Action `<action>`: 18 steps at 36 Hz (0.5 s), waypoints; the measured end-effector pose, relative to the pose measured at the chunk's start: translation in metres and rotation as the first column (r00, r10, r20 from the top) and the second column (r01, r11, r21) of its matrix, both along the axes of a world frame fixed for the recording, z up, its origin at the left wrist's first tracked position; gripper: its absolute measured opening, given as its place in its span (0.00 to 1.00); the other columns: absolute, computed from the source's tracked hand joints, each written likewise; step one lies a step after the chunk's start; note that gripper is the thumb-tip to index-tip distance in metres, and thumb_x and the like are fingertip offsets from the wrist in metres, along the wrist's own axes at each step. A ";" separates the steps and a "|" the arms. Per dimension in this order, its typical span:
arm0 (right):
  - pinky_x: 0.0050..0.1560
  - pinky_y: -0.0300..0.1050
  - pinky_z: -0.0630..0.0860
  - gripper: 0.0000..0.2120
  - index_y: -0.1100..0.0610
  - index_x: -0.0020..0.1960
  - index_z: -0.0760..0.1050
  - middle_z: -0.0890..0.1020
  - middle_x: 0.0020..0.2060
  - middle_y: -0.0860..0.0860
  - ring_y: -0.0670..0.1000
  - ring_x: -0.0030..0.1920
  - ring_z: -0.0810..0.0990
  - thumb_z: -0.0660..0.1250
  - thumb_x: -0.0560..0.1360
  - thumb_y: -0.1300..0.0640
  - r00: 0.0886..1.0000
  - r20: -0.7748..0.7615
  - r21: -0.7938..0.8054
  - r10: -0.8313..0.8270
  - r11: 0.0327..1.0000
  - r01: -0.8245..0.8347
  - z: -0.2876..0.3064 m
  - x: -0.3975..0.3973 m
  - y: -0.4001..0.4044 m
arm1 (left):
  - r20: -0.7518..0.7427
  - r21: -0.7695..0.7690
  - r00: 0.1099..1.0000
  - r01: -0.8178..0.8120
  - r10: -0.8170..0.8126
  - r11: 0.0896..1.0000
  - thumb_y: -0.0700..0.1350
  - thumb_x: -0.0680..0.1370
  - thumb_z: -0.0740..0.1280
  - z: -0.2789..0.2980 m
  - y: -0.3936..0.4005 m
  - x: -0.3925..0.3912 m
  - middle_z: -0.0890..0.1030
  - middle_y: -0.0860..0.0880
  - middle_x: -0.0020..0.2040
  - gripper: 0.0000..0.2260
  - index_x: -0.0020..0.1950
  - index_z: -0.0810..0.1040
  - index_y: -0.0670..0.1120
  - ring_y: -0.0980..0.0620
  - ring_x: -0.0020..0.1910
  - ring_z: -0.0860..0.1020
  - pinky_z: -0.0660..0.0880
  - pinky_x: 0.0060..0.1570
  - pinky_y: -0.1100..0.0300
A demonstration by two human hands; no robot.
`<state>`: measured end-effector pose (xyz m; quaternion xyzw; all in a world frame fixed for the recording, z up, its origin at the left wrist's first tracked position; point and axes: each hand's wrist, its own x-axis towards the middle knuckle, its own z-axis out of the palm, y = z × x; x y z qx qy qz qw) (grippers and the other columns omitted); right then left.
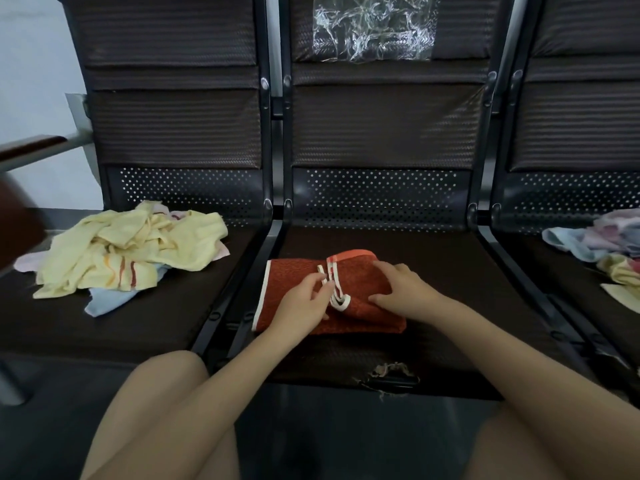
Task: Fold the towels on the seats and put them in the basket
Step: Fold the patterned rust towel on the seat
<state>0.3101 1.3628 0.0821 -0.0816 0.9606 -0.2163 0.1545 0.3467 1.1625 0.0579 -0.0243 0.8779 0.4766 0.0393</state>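
The orange towel (311, 299) lies part-folded on the middle seat of the bench (450, 271). The left hand (304, 299) seems to pinch its white-trimmed edge in a narrow grip; the right hand (401, 289) presses flat on it, fingers spread.

Head view, one wide-angle camera

It looked forward and down from close above the dark padded middle seat (433, 265), taking in the neighbouring seats' edges and the backrests.
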 end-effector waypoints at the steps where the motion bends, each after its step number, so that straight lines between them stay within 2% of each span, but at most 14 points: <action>1: 0.69 0.51 0.67 0.38 0.49 0.79 0.49 0.61 0.73 0.58 0.59 0.70 0.66 0.66 0.76 0.45 0.999 0.039 -0.013 -0.028 1.000 0.028 -0.001 0.000 -0.001 | 0.029 0.027 1.000 0.011 -0.012 1.000 0.58 0.80 0.59 0.002 0.003 -0.001 0.81 0.54 0.50 0.20 0.71 0.69 0.53 0.57 0.40 0.82 0.79 0.45 0.58; 3: 0.68 0.49 0.67 0.40 0.50 0.79 0.46 0.60 0.73 0.59 0.59 0.70 0.68 0.66 0.76 0.45 0.996 0.063 -0.035 -0.057 0.998 0.059 -0.005 0.001 -0.006 | 0.076 0.072 0.996 0.041 -0.046 0.997 0.60 0.79 0.60 0.005 0.009 -0.003 0.80 0.52 0.53 0.24 0.73 0.66 0.54 0.55 0.45 0.82 0.79 0.47 0.58; 6: 0.67 0.48 0.67 0.41 0.50 0.79 0.47 0.63 0.72 0.60 0.58 0.68 0.69 0.68 0.76 0.47 0.992 0.064 -0.120 -0.107 0.986 0.114 -0.011 0.001 -0.011 | 0.107 0.076 0.991 0.068 -0.076 0.995 0.61 0.76 0.65 0.002 0.010 -0.003 0.79 0.50 0.53 0.29 0.74 0.63 0.55 0.54 0.50 0.80 0.77 0.54 0.56; 9: 0.67 0.48 0.68 0.42 0.50 0.79 0.51 0.66 0.72 0.57 0.57 0.69 0.69 0.72 0.73 0.49 0.983 0.091 -0.264 -0.157 0.949 0.176 -0.013 0.000 -0.011 | 0.094 0.083 0.993 0.067 -0.075 0.994 0.52 0.76 0.70 0.000 0.006 0.002 0.78 0.50 0.55 0.28 0.74 0.64 0.54 0.56 0.50 0.79 0.76 0.53 0.60; 12: 0.64 0.48 0.72 0.42 0.50 0.78 0.53 0.67 0.71 0.54 0.55 0.67 0.71 0.73 0.72 0.48 0.960 0.178 -0.458 -0.216 0.845 0.275 -0.010 -0.002 -0.010 | 0.055 0.148 0.998 0.028 -0.036 0.989 0.44 0.77 0.69 0.001 0.000 0.004 0.78 0.50 0.56 0.25 0.72 0.67 0.55 0.55 0.51 0.79 0.76 0.49 0.63; 15: 0.56 0.54 0.79 0.43 0.48 0.79 0.51 0.69 0.69 0.56 0.57 0.59 0.78 0.71 0.73 0.46 0.906 0.349 -0.584 -0.239 0.700 0.410 -0.007 -0.002 -0.012 | 0.059 0.262 0.998 -0.047 0.033 0.964 0.40 0.77 0.65 0.005 -0.008 0.004 0.77 0.50 0.60 0.22 0.69 0.71 0.57 0.53 0.58 0.77 0.76 0.58 0.55; 17: 0.54 0.54 0.80 0.43 0.47 0.79 0.47 0.70 0.68 0.58 0.58 0.56 0.79 0.70 0.74 0.46 0.884 0.428 -0.616 -0.188 0.655 0.437 -0.007 0.001 -0.015 | 0.042 0.280 0.997 -0.074 0.065 0.957 0.39 0.77 0.63 0.007 -0.014 0.002 0.78 0.51 0.59 0.22 0.68 0.72 0.56 0.54 0.58 0.77 0.75 0.61 0.51; 18: 0.53 0.52 0.81 0.42 0.46 0.79 0.45 0.70 0.68 0.57 0.58 0.56 0.79 0.69 0.75 0.46 0.881 0.448 -0.626 -0.152 0.650 0.430 -0.007 0.003 -0.016 | 0.021 0.243 0.997 -0.073 0.070 0.967 0.38 0.77 0.62 0.008 -0.017 0.001 0.78 0.52 0.59 0.22 0.69 0.72 0.56 0.54 0.58 0.76 0.75 0.61 0.51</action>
